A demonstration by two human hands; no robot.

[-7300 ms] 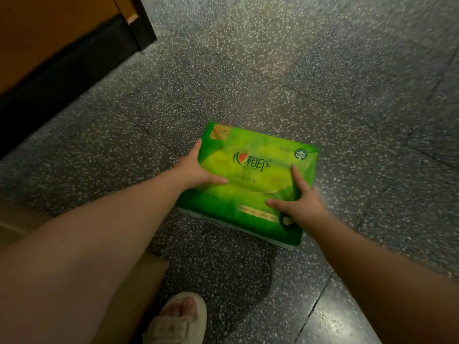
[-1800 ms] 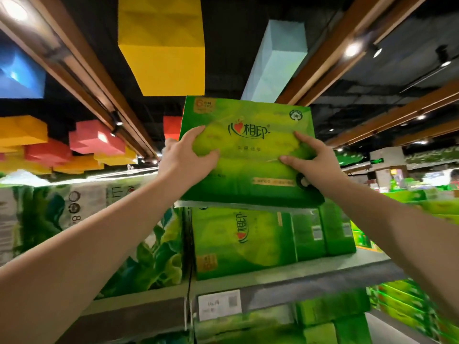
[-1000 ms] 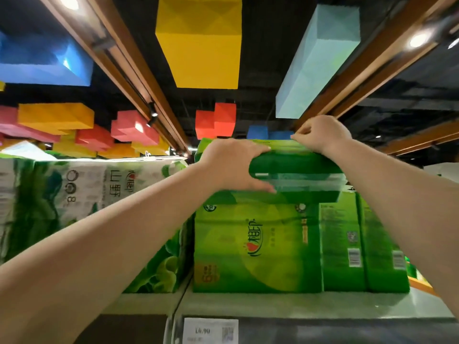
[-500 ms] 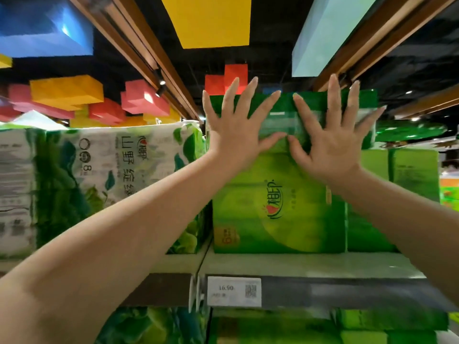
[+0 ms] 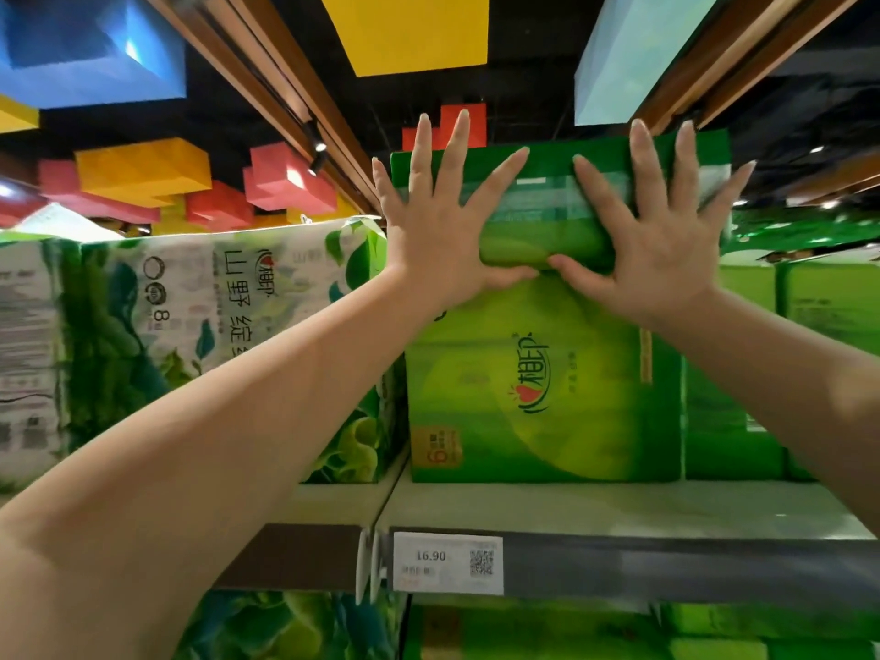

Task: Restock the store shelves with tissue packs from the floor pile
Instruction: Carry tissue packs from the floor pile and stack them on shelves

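Two flat hands, left hand (image 5: pixel 435 240) and right hand (image 5: pixel 659 252), press with fingers spread against the front edge of the tissue pack (image 5: pixel 547 202), gripping nothing. It lies atop an upright green pack (image 5: pixel 538 388) on the shelf (image 5: pixel 619 509). Seating looks nearly finished; next probably a final push back, then another pack from the floor pile.

ceiling: black (image 5: pixel 533 95) — coloured blocks (image 5: pixel 409 31); wooden beams (image 5: pixel 247 73) | spotlight (image 5: pixel 318 147) lit
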